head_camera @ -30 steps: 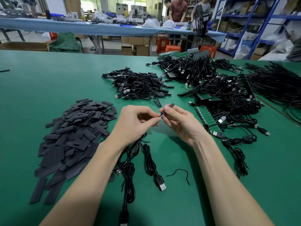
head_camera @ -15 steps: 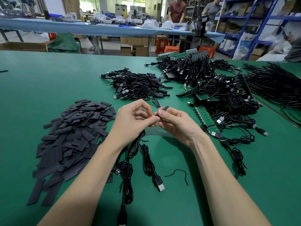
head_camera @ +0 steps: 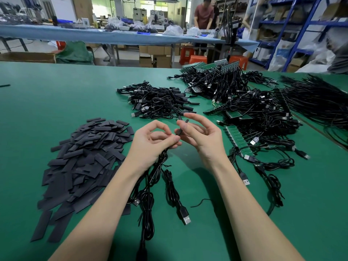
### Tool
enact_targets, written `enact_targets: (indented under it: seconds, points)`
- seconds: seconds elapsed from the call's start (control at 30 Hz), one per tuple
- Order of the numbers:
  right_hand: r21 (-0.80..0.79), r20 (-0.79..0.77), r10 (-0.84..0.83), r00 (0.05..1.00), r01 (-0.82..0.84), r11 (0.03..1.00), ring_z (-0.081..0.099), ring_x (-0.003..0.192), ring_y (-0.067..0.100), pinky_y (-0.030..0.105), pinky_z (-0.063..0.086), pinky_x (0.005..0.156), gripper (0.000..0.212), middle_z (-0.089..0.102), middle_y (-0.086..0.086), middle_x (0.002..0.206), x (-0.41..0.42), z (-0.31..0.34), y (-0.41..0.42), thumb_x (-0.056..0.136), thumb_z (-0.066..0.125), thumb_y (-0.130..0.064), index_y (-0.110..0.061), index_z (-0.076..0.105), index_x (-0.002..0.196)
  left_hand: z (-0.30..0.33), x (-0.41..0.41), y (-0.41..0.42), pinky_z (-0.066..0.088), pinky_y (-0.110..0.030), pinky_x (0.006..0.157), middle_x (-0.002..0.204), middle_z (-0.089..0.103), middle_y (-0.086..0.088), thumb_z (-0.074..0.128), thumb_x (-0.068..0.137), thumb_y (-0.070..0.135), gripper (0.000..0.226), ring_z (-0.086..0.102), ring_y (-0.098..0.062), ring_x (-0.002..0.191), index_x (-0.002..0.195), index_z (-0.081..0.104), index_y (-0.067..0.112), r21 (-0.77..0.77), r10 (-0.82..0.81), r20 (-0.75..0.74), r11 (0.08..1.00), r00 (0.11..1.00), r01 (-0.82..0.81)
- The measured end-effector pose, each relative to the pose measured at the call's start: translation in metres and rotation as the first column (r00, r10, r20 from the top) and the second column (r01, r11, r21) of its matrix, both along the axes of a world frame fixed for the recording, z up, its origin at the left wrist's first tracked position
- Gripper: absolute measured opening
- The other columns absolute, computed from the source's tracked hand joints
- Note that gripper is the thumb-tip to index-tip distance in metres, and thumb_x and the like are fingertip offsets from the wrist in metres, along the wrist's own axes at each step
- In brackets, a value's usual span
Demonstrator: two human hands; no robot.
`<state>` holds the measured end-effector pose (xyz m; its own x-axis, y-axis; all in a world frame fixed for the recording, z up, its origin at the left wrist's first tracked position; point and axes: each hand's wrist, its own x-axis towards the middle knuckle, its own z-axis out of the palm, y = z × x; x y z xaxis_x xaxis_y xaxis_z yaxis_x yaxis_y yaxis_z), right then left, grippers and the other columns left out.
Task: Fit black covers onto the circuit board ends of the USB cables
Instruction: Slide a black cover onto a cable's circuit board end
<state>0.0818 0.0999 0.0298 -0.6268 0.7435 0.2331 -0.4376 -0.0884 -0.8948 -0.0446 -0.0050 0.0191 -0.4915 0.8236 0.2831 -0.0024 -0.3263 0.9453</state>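
Left hand [head_camera: 150, 142]: cable [head_camera: 150, 178] is being pinched
Right hand [head_camera: 199, 136]: black cover [head_camera: 182, 127] is being pinched; outer fingers are being spread

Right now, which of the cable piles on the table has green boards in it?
The big pile to the right of the hands; green boards show among its cables. The smaller pile beyond the hands shows only black.

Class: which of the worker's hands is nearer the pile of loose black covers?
Left. The left hand is beside the pile of loose black covers; the right hand is farther right.
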Motion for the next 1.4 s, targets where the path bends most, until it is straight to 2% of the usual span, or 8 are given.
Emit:
enact_targets:
  seconds: [0.13,0.33,0.5,0.93,1.13,1.27,1.33,1.4]
  points:
    - [-0.023,0.0,-0.027,1.0,0.027,0.999,0.074,0.08,0.025,0.032,0.06,0.076,0.019,0.077,0.017,0.093,-0.002,0.0,-0.001,0.081,0.079,-0.002,-0.017,0.082,0.093,0.002,0.001,-0.001,0.059,-0.023,0.073,0.08,0.075,-0.022,0.077,0.083,-0.003,0.021,0.077,-0.03,0.079,0.088,0.058,0.004,-0.01,0.003,-0.008,1.0,1.0,-0.003]
    - [-0.059,0.001,-0.044,0.999,0.044,0.997,0.074,0.077,0.026,0.031,0.06,0.074,0.017,0.076,0.019,0.091,-0.003,-0.001,0.0,0.083,0.078,0.002,-0.011,0.082,0.093,0.001,0.003,-0.001,0.06,-0.025,0.073,0.08,0.075,-0.023,0.078,0.083,-0.001,0.021,0.077,-0.029,0.078,0.087,0.058,0.004,-0.022,0.009,-0.002,1.0,1.0,-0.009]
    - [-0.033,0.018,-0.067,0.998,0.068,0.997,0.074,0.078,0.026,0.033,0.061,0.074,0.019,0.076,0.02,0.092,-0.005,-0.001,-0.002,0.084,0.079,-0.001,-0.015,0.079,0.096,0.0,0.002,-0.001,0.06,-0.025,0.073,0.079,0.075,-0.022,0.078,0.083,-0.001,0.021,0.077,-0.03,0.077,0.087,0.058,0.005,-0.017,0.017,-0.002,1.0,1.0,-0.017]
    - [-0.15,0.012,-0.067,0.998,0.068,0.986,0.075,0.077,0.022,0.027,0.059,0.07,0.013,0.078,0.013,0.092,-0.009,0.001,-0.004,0.082,0.079,-0.001,-0.013,0.081,0.087,0.003,0.003,-0.001,0.06,-0.025,0.072,0.077,0.074,-0.023,0.077,0.083,-0.003,0.021,0.077,-0.031,0.077,0.086,0.057,0.003,-0.032,0.048,-0.009,0.998,0.999,-0.048]
    - [-0.122,-0.006,-0.042,0.999,0.041,0.992,0.076,0.085,0.024,0.027,0.059,0.072,0.017,0.078,0.014,0.097,-0.01,0.0,-0.003,0.081,0.081,-0.009,-0.015,0.079,0.096,0.002,0.001,-0.001,0.06,-0.025,0.071,0.076,0.074,-0.021,0.078,0.083,-0.001,0.021,0.076,-0.028,0.073,0.086,0.058,0.003,-0.035,0.074,-0.039,0.997,0.997,-0.075]
    - [-0.075,0.067,0.121,0.99,-0.116,0.99,0.073,0.103,0.028,0.034,0.059,0.088,0.049,0.075,0.016,0.11,-0.012,-0.004,-0.002,0.084,0.08,-0.016,-0.019,0.06,0.129,0.002,-0.003,0.002,0.053,-0.018,0.067,0.073,0.076,-0.009,0.078,0.084,0.003,0.02,0.071,-0.013,0.065,0.083,0.059,0.009,-0.01,0.138,-0.105,0.99,0.985,-0.14]
    - [0.001,0.109,0.12,0.987,-0.121,0.993,0.071,0.109,0.029,0.037,0.058,0.092,0.043,0.075,0.015,0.112,-0.012,-0.006,-0.002,0.088,0.077,-0.012,-0.015,0.062,0.129,0.001,-0.005,0.001,0.049,-0.013,0.067,0.074,0.077,-0.005,0.077,0.085,0.003,0.02,0.069,-0.008,0.065,0.083,0.06,0.012,-0.005,0.134,-0.125,0.991,0.983,-0.135]
    - [0.04,0.055,0.087,0.995,-0.09,0.995,0.072,0.108,0.028,0.035,0.059,0.089,0.037,0.075,0.015,0.112,-0.011,-0.006,-0.002,0.088,0.076,-0.008,-0.016,0.068,0.123,0.001,-0.005,0.001,0.048,-0.011,0.067,0.074,0.077,-0.005,0.079,0.085,0.005,0.02,0.069,-0.006,0.066,0.083,0.06,0.013,-0.004,0.125,-0.119,0.992,0.985,-0.127]
